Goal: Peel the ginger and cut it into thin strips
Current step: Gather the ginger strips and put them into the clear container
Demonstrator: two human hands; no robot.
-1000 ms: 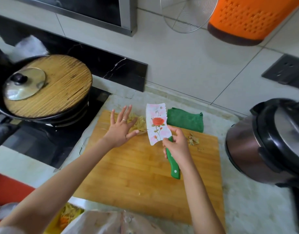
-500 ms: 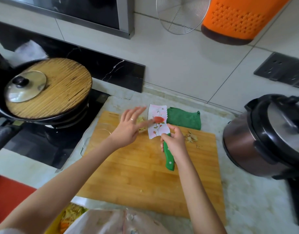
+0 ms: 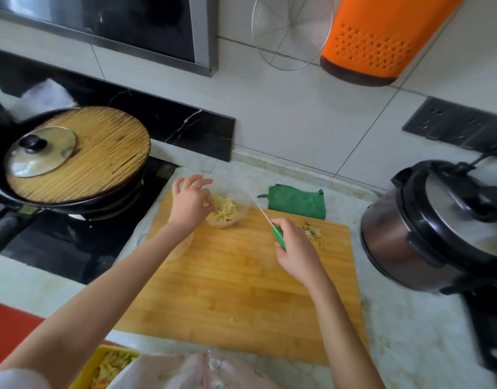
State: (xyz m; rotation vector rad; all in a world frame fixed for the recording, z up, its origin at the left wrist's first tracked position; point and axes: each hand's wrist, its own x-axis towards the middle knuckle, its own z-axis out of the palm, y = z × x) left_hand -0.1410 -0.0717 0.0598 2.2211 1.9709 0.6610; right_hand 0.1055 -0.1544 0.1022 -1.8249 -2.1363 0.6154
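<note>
My right hand (image 3: 295, 248) grips the knife (image 3: 278, 237), its blade just right of the ginger strips (image 3: 225, 211) above frame centre. My left hand (image 3: 189, 204) curls over them; whether it pinches any, I cannot tell. A careless blade sweep could nick those fingers or scatter strips.

On your board (image 3: 241, 290) the ginger strips (image 3: 223, 210) lie far left, the peels (image 3: 312, 233) far right. Behind it lies the cloth (image 3: 296, 204); the cooker (image 3: 438, 228) stands to its right, the pan (image 3: 67, 164) to its left.
</note>
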